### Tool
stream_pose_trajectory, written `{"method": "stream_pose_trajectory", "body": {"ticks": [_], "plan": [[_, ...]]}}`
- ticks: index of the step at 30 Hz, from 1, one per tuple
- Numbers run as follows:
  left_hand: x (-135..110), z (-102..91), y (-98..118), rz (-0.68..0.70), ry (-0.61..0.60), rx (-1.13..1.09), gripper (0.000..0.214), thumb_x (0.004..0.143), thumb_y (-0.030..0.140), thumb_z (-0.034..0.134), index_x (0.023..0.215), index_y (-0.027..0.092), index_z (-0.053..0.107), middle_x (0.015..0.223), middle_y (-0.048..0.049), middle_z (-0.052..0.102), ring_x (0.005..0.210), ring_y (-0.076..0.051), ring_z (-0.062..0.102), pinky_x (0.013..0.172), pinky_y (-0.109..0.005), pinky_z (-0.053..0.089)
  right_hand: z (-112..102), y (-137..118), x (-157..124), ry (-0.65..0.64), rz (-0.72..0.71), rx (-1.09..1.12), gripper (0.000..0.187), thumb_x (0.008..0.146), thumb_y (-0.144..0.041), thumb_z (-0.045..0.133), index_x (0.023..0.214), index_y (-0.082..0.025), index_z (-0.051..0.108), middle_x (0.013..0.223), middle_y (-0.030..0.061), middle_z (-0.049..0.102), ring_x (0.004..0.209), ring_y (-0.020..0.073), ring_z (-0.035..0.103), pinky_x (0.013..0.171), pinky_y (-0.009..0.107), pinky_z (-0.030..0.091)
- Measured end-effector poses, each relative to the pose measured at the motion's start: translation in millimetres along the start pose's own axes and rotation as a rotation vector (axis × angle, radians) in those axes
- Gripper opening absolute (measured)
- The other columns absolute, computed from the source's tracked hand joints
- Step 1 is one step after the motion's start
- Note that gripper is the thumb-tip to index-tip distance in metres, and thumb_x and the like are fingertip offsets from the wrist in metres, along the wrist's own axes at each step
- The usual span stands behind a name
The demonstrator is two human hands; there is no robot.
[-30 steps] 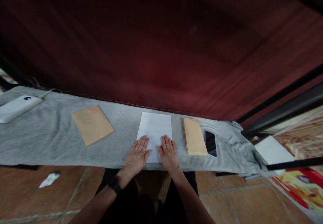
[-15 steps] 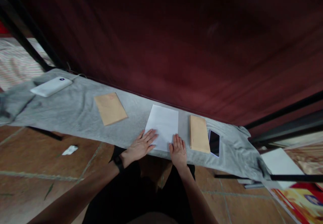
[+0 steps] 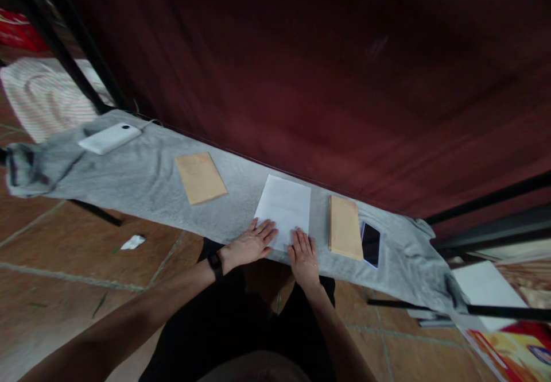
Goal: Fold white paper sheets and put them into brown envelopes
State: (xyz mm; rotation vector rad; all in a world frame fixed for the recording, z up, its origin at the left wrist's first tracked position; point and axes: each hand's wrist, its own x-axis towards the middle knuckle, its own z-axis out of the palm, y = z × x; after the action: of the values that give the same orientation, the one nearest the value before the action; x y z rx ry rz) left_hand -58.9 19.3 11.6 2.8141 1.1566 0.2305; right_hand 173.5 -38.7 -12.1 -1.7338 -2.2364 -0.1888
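Note:
A white sheet of paper (image 3: 284,207) lies on a grey cloth (image 3: 142,178) that covers a narrow bench. My left hand (image 3: 252,242) rests flat on the sheet's near left corner, fingers spread, with a dark band on the wrist. My right hand (image 3: 305,255) lies flat at the sheet's near right edge, fingers stretched out together. Neither hand holds anything. A single brown envelope (image 3: 200,177) lies to the left of the sheet. A stack of brown envelopes (image 3: 345,227) lies to its right.
A dark phone (image 3: 371,244) lies beside the envelope stack. A white power bank (image 3: 110,138) with a cable sits at the cloth's far left. A dark red curtain (image 3: 327,77) hangs behind the bench. A paper scrap (image 3: 133,242) lies on the tiled floor, white sheets (image 3: 486,287) at right.
The view has swung to the left and tilted. My left hand has turned and slid toward the sheet's left corner; my right hand has drawn back to the near edge.

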Motion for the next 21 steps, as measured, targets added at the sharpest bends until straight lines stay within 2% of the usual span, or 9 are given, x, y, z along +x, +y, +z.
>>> {"method": "stream_pose_trajectory", "body": {"ticks": [7, 11, 15, 21], "plan": [[1, -12.5, 5, 0.043, -0.049, 0.046, 0.049, 0.093, 0.020, 0.044, 0.141, 0.015, 0.051, 0.154, -0.0167, 0.046, 0.144, -0.027, 0.042, 0.118, -0.047, 0.030, -6, -8, 2, -0.079, -0.051, 0.036, 0.052, 0.105, -0.032, 0.041, 0.154, -0.016, 0.037, 0.159, 0.0132, 0.039, 0.146, 0.0260, 0.037, 0.120, 0.049, 0.028], [0, -3.4, -3, 0.060, -0.003, 0.064, 0.056, 0.088, 0.008, 0.040, 0.142, 0.017, 0.051, 0.151, -0.0159, 0.050, 0.143, -0.025, 0.044, 0.117, -0.045, 0.032, -8, -4, 2, -0.095, -0.050, 0.071, 0.054, 0.104, -0.035, 0.041, 0.155, -0.017, 0.036, 0.158, 0.0123, 0.040, 0.146, 0.0249, 0.038, 0.121, 0.049, 0.028], [3, 9.0, -10, 0.057, 0.051, 0.099, 0.065, 0.086, 0.002, 0.033, 0.147, 0.020, 0.045, 0.154, -0.0138, 0.048, 0.145, -0.021, 0.040, 0.120, -0.047, 0.030, -8, -3, 8, -0.089, -0.057, 0.114, 0.057, 0.103, -0.037, 0.043, 0.155, -0.015, 0.033, 0.159, 0.0119, 0.039, 0.147, 0.0247, 0.036, 0.123, 0.051, 0.024], [15, 12.0, -10, 0.019, -0.013, 0.186, 0.066, 0.085, -0.002, 0.029, 0.146, 0.015, 0.045, 0.157, -0.0149, 0.042, 0.148, -0.023, 0.035, 0.121, -0.048, 0.028, -6, -1, 16, -0.077, -0.078, 0.148, 0.062, 0.102, -0.042, 0.047, 0.157, -0.019, 0.029, 0.160, 0.0099, 0.037, 0.148, 0.0244, 0.035, 0.124, 0.052, 0.021]]}}
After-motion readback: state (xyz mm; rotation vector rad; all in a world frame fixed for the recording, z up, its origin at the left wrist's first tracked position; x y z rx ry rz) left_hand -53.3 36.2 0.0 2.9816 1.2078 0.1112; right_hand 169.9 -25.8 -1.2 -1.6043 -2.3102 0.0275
